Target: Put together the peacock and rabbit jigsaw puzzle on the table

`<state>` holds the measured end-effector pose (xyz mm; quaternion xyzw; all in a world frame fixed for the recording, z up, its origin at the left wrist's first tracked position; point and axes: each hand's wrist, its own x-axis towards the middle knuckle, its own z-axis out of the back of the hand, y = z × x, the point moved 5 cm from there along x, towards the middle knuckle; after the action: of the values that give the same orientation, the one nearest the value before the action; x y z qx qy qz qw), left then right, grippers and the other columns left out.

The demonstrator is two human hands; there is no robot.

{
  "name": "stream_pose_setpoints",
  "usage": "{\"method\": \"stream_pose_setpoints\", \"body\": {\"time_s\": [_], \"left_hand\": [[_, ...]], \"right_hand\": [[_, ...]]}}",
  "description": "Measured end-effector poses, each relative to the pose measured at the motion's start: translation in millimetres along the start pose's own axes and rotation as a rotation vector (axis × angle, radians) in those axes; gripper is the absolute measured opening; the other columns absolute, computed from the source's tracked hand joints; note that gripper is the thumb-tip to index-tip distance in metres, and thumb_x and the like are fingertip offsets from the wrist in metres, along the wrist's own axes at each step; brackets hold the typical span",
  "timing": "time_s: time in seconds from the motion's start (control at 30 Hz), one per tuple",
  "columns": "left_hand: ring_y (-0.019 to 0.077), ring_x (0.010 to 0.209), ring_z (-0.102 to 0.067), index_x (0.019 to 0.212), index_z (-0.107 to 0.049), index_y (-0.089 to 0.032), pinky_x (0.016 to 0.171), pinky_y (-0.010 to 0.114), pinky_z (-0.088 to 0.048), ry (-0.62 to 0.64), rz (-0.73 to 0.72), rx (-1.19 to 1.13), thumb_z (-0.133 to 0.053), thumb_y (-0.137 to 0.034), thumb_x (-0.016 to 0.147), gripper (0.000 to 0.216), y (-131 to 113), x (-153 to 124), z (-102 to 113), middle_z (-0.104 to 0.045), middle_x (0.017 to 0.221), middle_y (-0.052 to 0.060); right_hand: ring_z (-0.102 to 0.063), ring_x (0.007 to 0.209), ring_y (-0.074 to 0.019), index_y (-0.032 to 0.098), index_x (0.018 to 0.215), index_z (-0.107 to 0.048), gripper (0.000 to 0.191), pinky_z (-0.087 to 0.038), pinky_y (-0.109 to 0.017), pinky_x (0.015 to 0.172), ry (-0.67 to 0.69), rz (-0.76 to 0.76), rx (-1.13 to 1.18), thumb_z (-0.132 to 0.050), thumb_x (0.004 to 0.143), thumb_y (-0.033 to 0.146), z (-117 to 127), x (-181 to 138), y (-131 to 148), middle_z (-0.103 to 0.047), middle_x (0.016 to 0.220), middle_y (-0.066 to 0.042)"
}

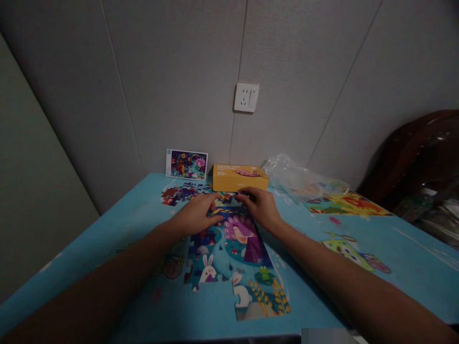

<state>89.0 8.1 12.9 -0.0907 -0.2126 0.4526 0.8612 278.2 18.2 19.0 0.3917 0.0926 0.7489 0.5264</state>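
A partly assembled, colourful jigsaw puzzle (238,260) with a rabbit, a bird and a frog lies on the blue table (358,229). My left hand (196,213) rests flat on the puzzle's upper left part, fingers stretched toward the far edge. My right hand (261,205) lies on the upper right part, fingertips curled down on pieces at the top edge. A separate cluster of joined pieces (181,192) sits further back on the left. Both hands meet near the puzzle's top.
A yellow puzzle box (239,177) stands at the back against the wall, a reference picture card (186,164) leaning beside it. A clear plastic bag (297,179) lies to the right. A dark brown chair (416,157) stands at far right. A wall socket (246,97) is above.
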Motion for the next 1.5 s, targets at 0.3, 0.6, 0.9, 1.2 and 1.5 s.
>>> {"method": "stream_pose_setpoints", "body": {"time_s": [0.3,0.6,0.9,1.2,1.5], "left_hand": [[0.0209,0.105,-0.060,0.111,-0.064,-0.019,0.094,0.032,-0.045,0.013,-0.114,-0.048,-0.058,-0.019,0.089,0.023,-13,-3,1,-0.068,0.107,0.007],[0.0209,0.108,-0.061,0.109,-0.067,-0.018,0.098,0.035,-0.045,-0.144,-0.192,-0.062,-0.049,-0.019,0.093,0.024,-13,-4,9,-0.069,0.111,0.009],[0.0189,0.107,-0.061,0.113,-0.065,-0.019,0.097,0.033,-0.045,-0.133,-0.268,-0.099,-0.045,-0.015,0.092,0.029,-15,-5,7,-0.069,0.113,0.007],[0.0159,0.078,-0.063,0.093,-0.060,-0.018,0.071,0.027,-0.048,-0.131,-0.053,-0.147,-0.058,-0.016,0.083,0.010,-5,-2,7,-0.068,0.085,0.002],[0.0153,0.078,-0.065,0.092,-0.063,-0.018,0.074,0.027,-0.049,-0.224,-0.122,-0.141,-0.061,-0.013,0.081,0.013,-6,-1,11,-0.071,0.088,0.001]], "right_hand": [[-0.046,0.056,-0.0101,0.015,0.072,-0.063,0.029,-0.031,-0.022,0.054,0.378,0.121,0.205,-0.052,0.091,0.034,-33,-18,15,-0.056,0.060,0.002],[-0.035,0.052,-0.0085,0.016,0.064,-0.055,0.019,-0.021,-0.023,0.051,0.380,0.098,0.037,-0.062,0.081,0.021,-30,-15,11,-0.043,0.054,0.006],[-0.035,0.053,-0.0087,0.015,0.063,-0.057,0.025,-0.022,-0.024,0.053,0.352,0.100,0.036,-0.067,0.081,0.028,-28,-17,16,-0.043,0.055,0.006],[-0.054,0.063,-0.0132,0.015,0.096,-0.067,0.019,-0.039,-0.025,0.061,0.150,0.027,0.293,-0.063,0.083,0.029,-23,-12,4,-0.066,0.074,-0.002],[-0.054,0.062,-0.0130,0.017,0.096,-0.066,0.019,-0.040,-0.025,0.061,0.027,0.056,0.340,-0.060,0.085,0.032,-13,-11,5,-0.061,0.069,0.001]]}}
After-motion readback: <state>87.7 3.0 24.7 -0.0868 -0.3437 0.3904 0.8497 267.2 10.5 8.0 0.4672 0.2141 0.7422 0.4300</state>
